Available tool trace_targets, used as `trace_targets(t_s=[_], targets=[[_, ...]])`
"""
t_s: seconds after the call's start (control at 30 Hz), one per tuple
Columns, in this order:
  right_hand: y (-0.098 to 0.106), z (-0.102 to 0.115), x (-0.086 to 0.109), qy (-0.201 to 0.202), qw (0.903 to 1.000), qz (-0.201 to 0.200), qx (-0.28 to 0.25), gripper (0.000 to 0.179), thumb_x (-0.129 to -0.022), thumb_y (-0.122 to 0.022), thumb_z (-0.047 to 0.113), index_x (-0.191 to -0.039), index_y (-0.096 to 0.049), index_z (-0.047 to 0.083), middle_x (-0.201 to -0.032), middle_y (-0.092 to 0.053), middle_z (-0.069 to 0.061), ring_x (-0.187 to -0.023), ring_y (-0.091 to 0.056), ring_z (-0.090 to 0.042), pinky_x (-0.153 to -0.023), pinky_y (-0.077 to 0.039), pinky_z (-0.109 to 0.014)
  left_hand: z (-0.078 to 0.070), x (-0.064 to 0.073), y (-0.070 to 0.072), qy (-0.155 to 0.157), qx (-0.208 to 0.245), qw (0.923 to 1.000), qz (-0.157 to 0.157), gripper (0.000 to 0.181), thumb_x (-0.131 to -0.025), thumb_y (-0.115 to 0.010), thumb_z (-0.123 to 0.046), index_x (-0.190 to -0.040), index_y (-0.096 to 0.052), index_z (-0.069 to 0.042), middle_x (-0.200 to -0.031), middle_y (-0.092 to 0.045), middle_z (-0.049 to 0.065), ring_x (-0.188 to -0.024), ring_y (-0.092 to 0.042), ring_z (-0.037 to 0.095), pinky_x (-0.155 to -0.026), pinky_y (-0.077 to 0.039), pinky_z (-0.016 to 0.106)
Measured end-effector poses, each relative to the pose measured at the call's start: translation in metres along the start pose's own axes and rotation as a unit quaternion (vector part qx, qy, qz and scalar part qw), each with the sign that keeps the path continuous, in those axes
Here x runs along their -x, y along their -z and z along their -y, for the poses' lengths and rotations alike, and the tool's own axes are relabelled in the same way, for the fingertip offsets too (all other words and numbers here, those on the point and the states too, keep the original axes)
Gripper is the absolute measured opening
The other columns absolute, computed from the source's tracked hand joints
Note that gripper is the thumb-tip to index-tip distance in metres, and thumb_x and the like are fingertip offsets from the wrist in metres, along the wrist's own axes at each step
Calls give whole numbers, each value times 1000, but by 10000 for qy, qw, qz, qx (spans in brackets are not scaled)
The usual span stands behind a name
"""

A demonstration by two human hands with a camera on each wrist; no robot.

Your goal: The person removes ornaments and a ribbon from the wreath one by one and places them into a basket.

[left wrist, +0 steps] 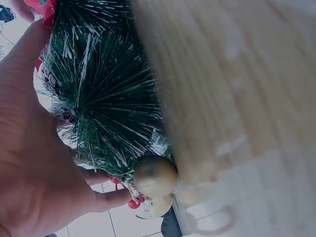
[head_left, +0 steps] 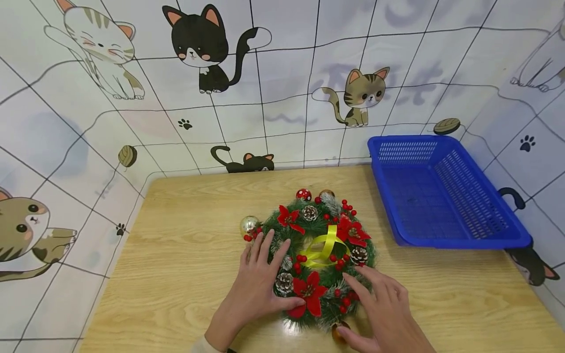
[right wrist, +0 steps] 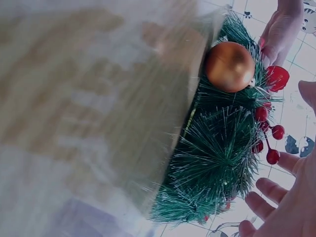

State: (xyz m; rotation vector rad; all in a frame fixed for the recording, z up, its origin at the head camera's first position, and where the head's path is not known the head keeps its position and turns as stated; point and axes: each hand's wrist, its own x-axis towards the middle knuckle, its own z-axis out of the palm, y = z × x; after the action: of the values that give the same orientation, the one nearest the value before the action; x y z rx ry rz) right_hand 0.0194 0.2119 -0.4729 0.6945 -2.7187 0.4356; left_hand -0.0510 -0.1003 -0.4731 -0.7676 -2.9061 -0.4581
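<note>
A green Christmas wreath (head_left: 328,278) lies flat on the wooden table, trimmed with red poinsettias (head_left: 311,293), pinecones, berries and frosted sprigs. A yellow ribbon (head_left: 327,245) loops up at its middle. My left hand (head_left: 253,289) rests on the wreath's left side, fingers spread and thumb over the front poinsettia. By those fingertips sits a gold ball (head_left: 249,225), also in the left wrist view. On the right edge, my right hand (head_left: 386,306) is spread with fingers slightly bent, its thumb near a copper ball (right wrist: 230,67) at the wreath's front. Neither hand grips anything.
A blue plastic basket (head_left: 459,242) with perforated sides stands at the back right of the table (head_left: 185,255). Behind and on both sides rises a white cloth backdrop (head_left: 282,73) with a grid and cartoon cats.
</note>
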Motion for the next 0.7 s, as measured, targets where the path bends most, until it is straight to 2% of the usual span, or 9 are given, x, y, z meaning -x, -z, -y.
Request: trace_targets(t_s=[0.13, 0.3, 0.5, 0.6, 0.7], targets=[[-1, -3, 1, -35, 9999, 77, -72, 93, -83, -80, 75, -153, -59, 18, -158, -44, -15, -130, -48, -40, -92, -34, -59, -1, -3, -3, -19, -123, 9998, -136, 127, -76, -75, -90, -171, -37, -16, -175, -24, 26, -158, -26, 53, -114, -35, 75], [-2, -9, 0, -61, 9996, 205, -210, 93, -83, -82, 74, -154, -59, 18, -166, -38, -15, -140, -42, -41, -95, -33, -61, -2, -5, -5, 84, -155, 9997, -181, 125, -77, -75, -90, -170, -39, -15, -175, -24, 26, -157, -28, 53, -112, -37, 75], [-3, -13, 1, -58, 9990, 364, -248, 94, -83, -82, 72, -157, -56, 19, -173, -31, -15, -156, -28, -40, -99, -35, -65, -4, -8, -8, 180, -174, 9993, -270, 122, -78, -73, -90, -169, -42, -15, -174, -26, 26, -157, -28, 53, -112, -37, 75], [-4, -16, 1, 73, 9994, 262, -199, 94, -85, -79, 74, -158, -55, 18, -174, -31, -16, -159, -26, -39, -100, -36, -65, -5, -10, -9, 229, -185, 9991, -303, 121, -78, -72, -90, -168, -43, -14, -174, -27, 27, -157, -28, 54, -112, -37, 76], [-5, -19, -1, 277, 9994, 34, -188, 91, -92, -67, 78, -157, -55, 16, -172, -34, -19, -157, -29, -42, -99, -37, -65, -4, -13, -10, 367, -213, 9987, -283, 120, -79, -71, -90, -168, -43, -15, -174, -26, 26, -157, -28, 55, -112, -37, 76]])
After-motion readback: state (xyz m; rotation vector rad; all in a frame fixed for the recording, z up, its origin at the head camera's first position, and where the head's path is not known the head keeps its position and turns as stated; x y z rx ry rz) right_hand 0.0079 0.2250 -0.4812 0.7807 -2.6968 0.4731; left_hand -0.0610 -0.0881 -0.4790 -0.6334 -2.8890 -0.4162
